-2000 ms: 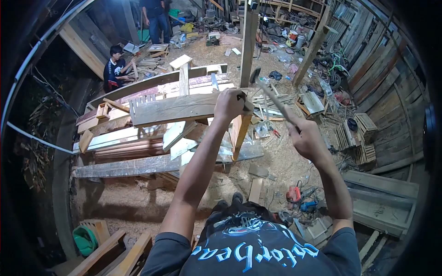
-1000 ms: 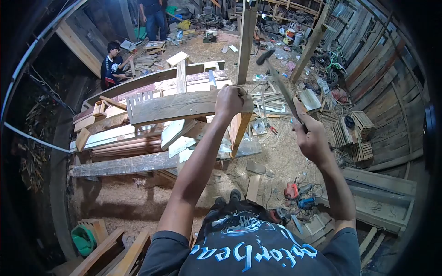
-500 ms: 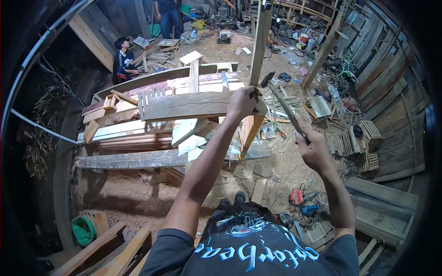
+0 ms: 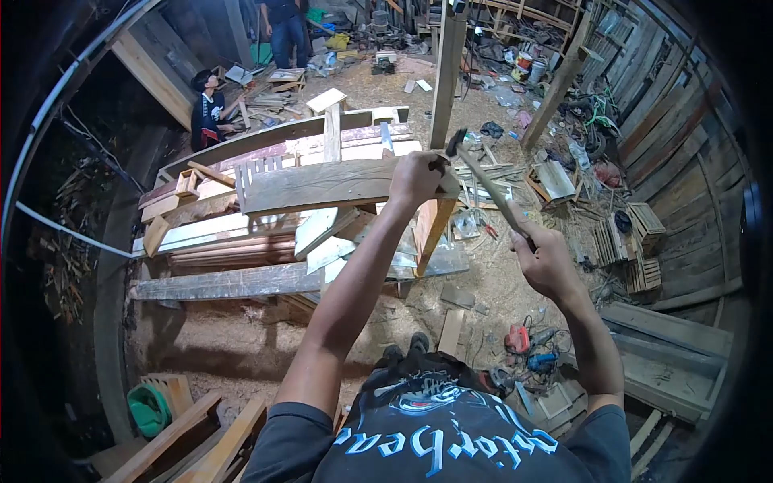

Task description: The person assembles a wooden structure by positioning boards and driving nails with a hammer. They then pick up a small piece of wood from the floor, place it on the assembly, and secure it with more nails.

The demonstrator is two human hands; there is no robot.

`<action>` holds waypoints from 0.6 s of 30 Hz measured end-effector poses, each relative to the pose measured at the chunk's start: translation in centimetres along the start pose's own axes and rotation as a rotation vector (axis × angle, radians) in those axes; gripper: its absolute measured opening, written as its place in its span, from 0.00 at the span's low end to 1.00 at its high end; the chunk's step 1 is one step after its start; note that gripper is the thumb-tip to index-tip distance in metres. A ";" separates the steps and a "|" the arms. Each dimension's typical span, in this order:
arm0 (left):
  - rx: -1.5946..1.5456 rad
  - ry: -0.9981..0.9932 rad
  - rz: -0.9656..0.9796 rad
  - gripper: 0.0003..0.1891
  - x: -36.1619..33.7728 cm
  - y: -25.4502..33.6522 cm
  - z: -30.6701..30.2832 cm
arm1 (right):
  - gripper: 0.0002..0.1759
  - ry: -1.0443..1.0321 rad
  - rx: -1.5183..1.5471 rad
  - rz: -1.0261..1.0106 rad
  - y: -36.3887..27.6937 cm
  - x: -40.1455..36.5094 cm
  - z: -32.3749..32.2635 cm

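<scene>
The single head-worn camera faces forward and steeply down, close above the wearer's shirt (image 4: 439,431)

Green bucket (image 4: 149,410) lower left; red power tool (image 4: 517,339).

**Wood shavings cover the floor (image 4: 503,282) beside a rough plank wall (image 4: 684,189)**

We look down on pale brown ground strewn with scraps, brightest near the middle and crossed by a broad shadow (image 4: 233,358) at lower left. Weathered boards wall in our right side, with slatted crates (image 4: 643,229) near their foot and a long, shallow wooden frame (image 4: 668,370) farther down. One post (image 4: 445,80) stands upright toward the back; a second post (image 4: 555,97), to its right, appears slanted. Heaped clutter (image 4: 523,63) lines the far side. On our left, a pale pipe (image 4: 72,236) passes deep darkness, and cool, bluish light tints the upper left.
</scene>
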State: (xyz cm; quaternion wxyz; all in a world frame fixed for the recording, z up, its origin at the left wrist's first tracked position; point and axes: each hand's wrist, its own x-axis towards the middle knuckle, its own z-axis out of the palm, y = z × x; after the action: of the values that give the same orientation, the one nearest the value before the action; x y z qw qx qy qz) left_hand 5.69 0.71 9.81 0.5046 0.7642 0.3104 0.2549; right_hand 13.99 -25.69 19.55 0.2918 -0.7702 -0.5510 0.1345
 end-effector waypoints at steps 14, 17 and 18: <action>0.294 0.133 0.302 0.05 0.1 -0.6 0.2 | 0.32 0.136 -0.052 -0.091 0.9 -0.1 -0.2; 0.261 0.127 0.280 0.06 0.2 -1.0 0.5 | 0.31 0.044 0.039 -0.052 1.3 0.2 0.3; 0.261 0.127 0.274 0.06 0.0 -0.9 0.4 | 0.30 0.132 -0.001 -0.105 1.1 0.2 0.8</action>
State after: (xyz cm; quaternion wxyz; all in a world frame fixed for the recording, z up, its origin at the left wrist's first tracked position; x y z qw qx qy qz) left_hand 5.81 0.76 8.78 0.3412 0.8407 0.2650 0.3265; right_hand 14.51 -25.53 18.32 0.3337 -0.7477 -0.5701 0.0678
